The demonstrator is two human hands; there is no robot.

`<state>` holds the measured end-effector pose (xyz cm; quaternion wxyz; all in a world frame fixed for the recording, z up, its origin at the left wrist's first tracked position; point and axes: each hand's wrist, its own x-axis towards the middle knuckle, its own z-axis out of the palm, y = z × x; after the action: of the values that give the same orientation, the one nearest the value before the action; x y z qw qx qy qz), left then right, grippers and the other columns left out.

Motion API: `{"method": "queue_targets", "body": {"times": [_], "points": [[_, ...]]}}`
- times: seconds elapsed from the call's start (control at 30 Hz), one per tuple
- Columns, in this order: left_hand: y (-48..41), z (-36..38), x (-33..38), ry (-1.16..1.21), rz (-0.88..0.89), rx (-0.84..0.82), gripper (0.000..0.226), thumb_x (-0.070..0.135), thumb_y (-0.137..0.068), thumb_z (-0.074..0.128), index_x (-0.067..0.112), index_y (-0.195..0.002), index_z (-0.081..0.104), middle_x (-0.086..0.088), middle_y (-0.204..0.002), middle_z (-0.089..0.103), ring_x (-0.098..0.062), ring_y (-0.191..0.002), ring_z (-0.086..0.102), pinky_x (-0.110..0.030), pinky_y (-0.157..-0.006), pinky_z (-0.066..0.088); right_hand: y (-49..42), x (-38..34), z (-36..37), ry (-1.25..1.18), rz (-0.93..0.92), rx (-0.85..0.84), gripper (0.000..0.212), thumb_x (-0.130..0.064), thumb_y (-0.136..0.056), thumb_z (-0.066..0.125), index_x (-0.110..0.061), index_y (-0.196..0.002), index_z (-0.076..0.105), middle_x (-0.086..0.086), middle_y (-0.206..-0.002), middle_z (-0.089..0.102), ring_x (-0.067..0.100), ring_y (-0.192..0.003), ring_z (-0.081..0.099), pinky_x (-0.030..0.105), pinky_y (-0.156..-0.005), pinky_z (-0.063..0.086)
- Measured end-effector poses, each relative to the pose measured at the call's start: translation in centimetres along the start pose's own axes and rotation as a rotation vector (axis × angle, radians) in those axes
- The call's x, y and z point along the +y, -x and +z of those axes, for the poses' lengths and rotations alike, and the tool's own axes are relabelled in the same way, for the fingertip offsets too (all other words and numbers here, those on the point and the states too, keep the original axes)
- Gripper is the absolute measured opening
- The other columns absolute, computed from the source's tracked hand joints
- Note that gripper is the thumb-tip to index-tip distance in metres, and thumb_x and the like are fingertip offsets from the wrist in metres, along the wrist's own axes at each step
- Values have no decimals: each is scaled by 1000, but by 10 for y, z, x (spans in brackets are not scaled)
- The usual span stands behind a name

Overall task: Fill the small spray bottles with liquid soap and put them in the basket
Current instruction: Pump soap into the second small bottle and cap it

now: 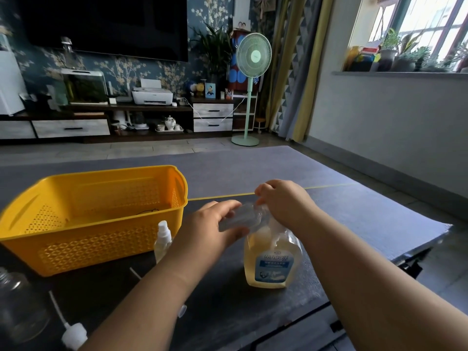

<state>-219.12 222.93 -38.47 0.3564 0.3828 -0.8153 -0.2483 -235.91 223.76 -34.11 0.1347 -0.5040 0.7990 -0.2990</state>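
My left hand (215,224) grips a small clear spray bottle (240,217), held sideways above the soap bottle. My right hand (283,201) pinches the small bottle's top end, hiding its cap. Below them stands a large bottle of yellow liquid soap (272,262) with a blue label; its pump is mostly hidden by my right hand. Another small spray bottle (163,239) with a white nozzle stands upright by the yellow basket (101,239), partly behind my left forearm. The basket's inside looks bare apart from a thin dark thing on its floor.
A clear empty bottle (17,310) stands at the near left. A white spray head with a long tube (72,333) lies on the dark table (228,312) beside it. The table's right edge drops off near my right forearm. A green fan (249,87) stands beyond.
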Motion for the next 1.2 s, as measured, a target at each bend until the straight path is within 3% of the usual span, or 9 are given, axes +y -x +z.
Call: {"method": "queue_targets", "body": {"times": [0.33, 0.8, 0.93, 1.03, 1.1, 1.2], "points": [[-2, -5, 5, -6, 24, 30, 53, 43, -83, 62, 37, -132, 46, 16, -120, 54, 6, -92, 42, 0, -64, 32, 0, -12, -13, -39, -53, 67, 32, -26, -94, 45, -5, -100, 68, 12, -102, 72, 34, -96, 62, 41, -83, 52], [1, -3, 0, -24, 27, -10, 51, 43, -85, 60, 37, -133, 45, 16, -120, 53, 4, -99, 44, -2, -67, 32, 6, -1, -1, 69, -56, 54, 37, -23, -98, 38, -1, -104, 67, 16, -108, 69, 34, -99, 60, 38, -86, 51], [1, -6, 2, -13, 25, 0, 52, 45, -84, 60, 37, -133, 45, 17, -119, 54, 4, -98, 44, -1, -68, 31, 5, -7, -7, 44, -68, 101, 34, -24, -95, 41, -2, -87, 66, 14, -92, 68, 34, -88, 59, 34, -70, 47], [0, -7, 4, 18, 14, 11, 52, 45, -83, 60, 38, -133, 45, 17, -119, 54, 3, -98, 45, -2, -68, 32, 6, -13, -15, 82, -130, 130, 31, -21, -94, 43, -11, -66, 47, 6, -69, 49, 29, -72, 44, 31, -53, 32], [0, -7, 4, 16, 13, 16, 52, 44, -84, 60, 37, -133, 45, 17, -119, 54, 4, -98, 45, -2, -68, 32, 7, -12, -16, 104, -163, 114, 28, -23, -97, 42, -15, -72, 50, 5, -73, 51, 27, -73, 45, 31, -60, 37], [0, -5, 3, 16, 18, 4, 51, 44, -84, 61, 36, -132, 46, 19, -113, 52, 6, -96, 44, 0, -67, 31, 5, -7, -9, 113, -150, 93, 26, -21, -96, 42, -7, -82, 59, 13, -84, 59, 31, -80, 51, 32, -66, 38]]}}
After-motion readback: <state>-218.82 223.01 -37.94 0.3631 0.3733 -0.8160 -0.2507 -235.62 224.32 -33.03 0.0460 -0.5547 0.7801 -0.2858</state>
